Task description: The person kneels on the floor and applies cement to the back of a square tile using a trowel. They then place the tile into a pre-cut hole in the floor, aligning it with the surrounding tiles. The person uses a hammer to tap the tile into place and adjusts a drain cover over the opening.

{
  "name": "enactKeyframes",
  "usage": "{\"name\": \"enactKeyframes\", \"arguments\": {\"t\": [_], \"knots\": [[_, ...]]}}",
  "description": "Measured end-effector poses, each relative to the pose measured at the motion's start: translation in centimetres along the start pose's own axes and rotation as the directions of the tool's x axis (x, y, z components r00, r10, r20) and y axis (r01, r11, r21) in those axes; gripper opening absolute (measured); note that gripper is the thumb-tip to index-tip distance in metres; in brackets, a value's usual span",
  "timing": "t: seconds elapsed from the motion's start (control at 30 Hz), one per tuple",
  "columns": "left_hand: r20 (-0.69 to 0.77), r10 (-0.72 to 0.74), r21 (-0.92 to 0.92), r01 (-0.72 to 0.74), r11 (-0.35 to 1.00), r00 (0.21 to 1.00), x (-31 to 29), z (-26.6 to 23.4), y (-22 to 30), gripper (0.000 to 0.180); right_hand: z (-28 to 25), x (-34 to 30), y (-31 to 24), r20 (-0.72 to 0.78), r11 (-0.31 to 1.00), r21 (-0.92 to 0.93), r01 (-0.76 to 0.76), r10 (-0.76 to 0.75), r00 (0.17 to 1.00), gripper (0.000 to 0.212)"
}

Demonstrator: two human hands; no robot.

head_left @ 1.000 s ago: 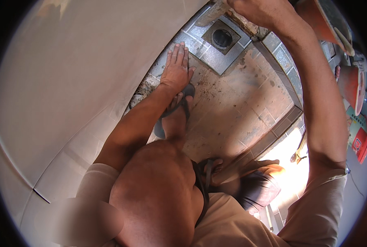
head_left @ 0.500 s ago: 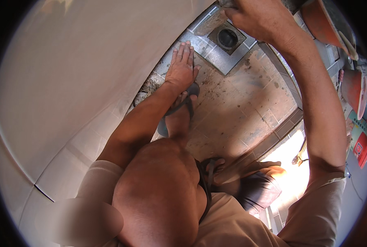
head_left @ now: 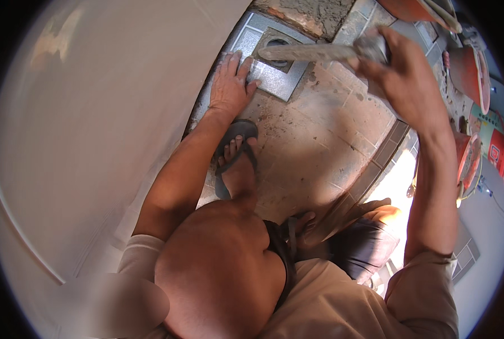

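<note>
My left hand (head_left: 228, 93) lies flat with fingers spread at the near left edge of a grey tile panel (head_left: 275, 82). A square drain opening (head_left: 277, 51) with a dark round hole is set in that panel. My right hand (head_left: 401, 79) is closed around the grey metal end of a wooden-handled tool (head_left: 314, 53). Its pale, dirt-crusted handle points left, and the tip passes in front of the drain opening; whether it touches cannot be told. Fingers partly hide the metal end, so the tool's exact kind is unclear.
Wet mortar (head_left: 325, 14) and rough brick border the panel's far side. A white curved surface (head_left: 110, 113) rises close on the left. Orange-red buckets (head_left: 467, 73) stand at right, near a red-and-green bag (head_left: 492, 138). My sandalled foot (head_left: 238, 158) rests on dirty floor tiles (head_left: 314, 141).
My right hand has come back from the upper edge toward the right, and the tool in it now shows. The left hand stays on the panel, slightly nearer the drain. The view has shifted.
</note>
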State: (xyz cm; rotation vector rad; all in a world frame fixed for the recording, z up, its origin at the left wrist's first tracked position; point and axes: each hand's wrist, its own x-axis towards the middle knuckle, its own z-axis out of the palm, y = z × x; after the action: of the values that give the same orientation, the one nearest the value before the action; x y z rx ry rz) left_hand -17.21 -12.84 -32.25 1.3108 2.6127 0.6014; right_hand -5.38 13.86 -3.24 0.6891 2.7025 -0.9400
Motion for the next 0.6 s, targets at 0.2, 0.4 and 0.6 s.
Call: {"name": "enactKeyframes", "arguments": {"t": [0.2,0.4,0.6], "knots": [[0.184,0.126,0.118,-0.149,0.982,0.975,2.5,2.1,1.1,0.069,3.8,-13.5,3.0,-0.108,0.963,0.238,-0.128,0.157,0.982,0.033],[0.357,0.300,-0.001,-0.320,0.947,0.885,4.6,3.1,6.5,0.062,8.1,-19.0,2.5,-0.191,0.898,0.364,-0.248,0.333,0.924,0.037],[0.375,0.369,0.067,-0.422,0.904,0.850,5.2,5.0,7.0,0.064,9.7,-19.6,3.6,-0.224,0.844,0.464,-0.270,0.406,0.886,0.035]]}}
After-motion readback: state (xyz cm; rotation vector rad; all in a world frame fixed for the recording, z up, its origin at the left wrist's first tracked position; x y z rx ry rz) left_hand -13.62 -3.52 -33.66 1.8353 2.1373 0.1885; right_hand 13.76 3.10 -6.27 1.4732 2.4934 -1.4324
